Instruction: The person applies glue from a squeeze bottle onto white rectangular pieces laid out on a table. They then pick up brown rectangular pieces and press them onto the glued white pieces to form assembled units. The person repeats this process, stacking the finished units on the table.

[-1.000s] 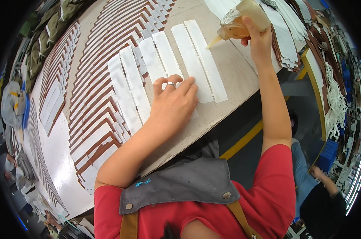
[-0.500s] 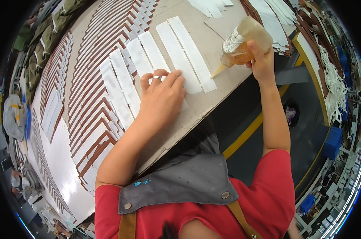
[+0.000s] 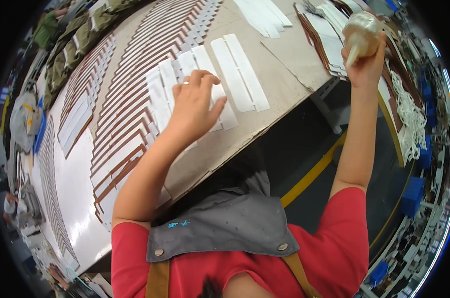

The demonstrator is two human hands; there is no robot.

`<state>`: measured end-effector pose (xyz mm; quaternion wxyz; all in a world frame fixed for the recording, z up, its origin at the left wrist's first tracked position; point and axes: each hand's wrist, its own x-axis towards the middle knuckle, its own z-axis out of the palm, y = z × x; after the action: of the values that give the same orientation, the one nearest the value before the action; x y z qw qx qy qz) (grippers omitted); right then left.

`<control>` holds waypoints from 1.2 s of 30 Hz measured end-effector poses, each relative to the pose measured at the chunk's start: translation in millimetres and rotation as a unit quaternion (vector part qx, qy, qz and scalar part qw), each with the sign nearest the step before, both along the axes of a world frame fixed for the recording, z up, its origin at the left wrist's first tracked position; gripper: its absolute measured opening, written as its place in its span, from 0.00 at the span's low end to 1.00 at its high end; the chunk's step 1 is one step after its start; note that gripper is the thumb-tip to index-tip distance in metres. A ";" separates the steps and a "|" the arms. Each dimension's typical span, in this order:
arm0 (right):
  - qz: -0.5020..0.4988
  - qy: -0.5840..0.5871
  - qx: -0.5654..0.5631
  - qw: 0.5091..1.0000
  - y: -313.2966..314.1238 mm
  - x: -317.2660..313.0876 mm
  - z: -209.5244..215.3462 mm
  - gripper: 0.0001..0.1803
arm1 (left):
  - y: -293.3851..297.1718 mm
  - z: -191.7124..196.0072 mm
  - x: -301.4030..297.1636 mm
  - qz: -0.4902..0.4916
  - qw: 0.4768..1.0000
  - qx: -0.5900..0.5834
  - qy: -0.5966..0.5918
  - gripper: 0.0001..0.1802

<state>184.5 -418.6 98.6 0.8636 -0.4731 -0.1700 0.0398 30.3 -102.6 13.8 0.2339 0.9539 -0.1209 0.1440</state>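
In my right hand [image 3: 365, 72] is a translucent squeeze bottle [image 3: 368, 31] with a tapered nozzle tipped downward. It is held up beyond the table's right edge, near a stack of pale panels. My left hand [image 3: 196, 103] is over pairs of white strips [image 3: 161, 88], its thumb spread from the bent fingers and a ring on one of them. I cannot tell whether its fingertips touch the strips. To its right, another pair of white strips [image 3: 241, 74] lies flat, with a narrow gap between the two.
Long overlapping rows of brown-edged white pieces [image 3: 130, 64] cover the table's left side. More white strips [image 3: 262, 17] lie at the far side. A thin rod [image 3: 287, 64] rests near the right edge. White cord [image 3: 409, 116] hangs in a bundle at the right.
My right hand has lifted the bottle up and to the right, away from the strips. The thumb of my left hand now shows apart from its fingers. The whole view has shifted somewhat.
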 end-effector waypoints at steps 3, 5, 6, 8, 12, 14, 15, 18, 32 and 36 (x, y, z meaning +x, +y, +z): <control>-0.074 0.074 -0.202 0.974 21.4 3.5 -16.2 0.34 | 39.6 28.0 -29.8 0.046 0.998 0.043 0.021 0.14; -0.072 -0.015 -0.493 0.867 27.6 1.4 -35.2 0.37 | 64.4 35.2 -54.7 0.043 0.994 0.077 0.062 0.14; -0.097 -0.086 -0.634 0.763 39.1 -7.6 -41.3 0.39 | 72.6 37.4 -67.7 0.041 0.991 0.093 0.085 0.13; -0.107 -0.236 -0.751 0.608 39.5 -9.4 -73.1 0.40 | 77.2 38.2 -87.7 0.028 0.984 0.104 0.145 0.13; -0.156 -0.222 -0.837 0.475 75.6 -26.0 -54.3 0.37 | 80.2 12.8 -111.5 -0.014 0.978 0.177 0.108 0.13; -0.191 -0.284 -0.792 0.506 86.2 -40.3 -43.8 0.32 | 76.5 6.8 -108.6 -0.028 0.964 0.232 0.126 0.13; -0.199 -0.301 -0.765 0.533 88.4 -45.0 -38.5 0.30 | 74.3 3.8 -105.1 -0.044 0.956 0.268 0.107 0.09; -0.192 -0.304 -0.705 0.612 102.0 -71.5 -19.0 0.26 | 67.4 6.6 -96.5 -0.108 0.913 0.384 0.087 0.03; -0.091 -0.210 -0.457 0.860 189.1 -135.6 -65.9 0.19 | 110.7 32.8 -98.8 0.086 0.981 -0.176 -0.006 0.03; 0.005 -0.061 -0.337 0.940 240.5 -145.8 -87.0 0.26 | 138.9 68.4 -126.0 0.113 0.909 -0.397 -0.057 0.03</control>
<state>38.7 -178.2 11.6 0.6416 -0.7368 -0.2013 0.0706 -95.8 36.3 82.2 0.5685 0.7796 0.0414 0.2597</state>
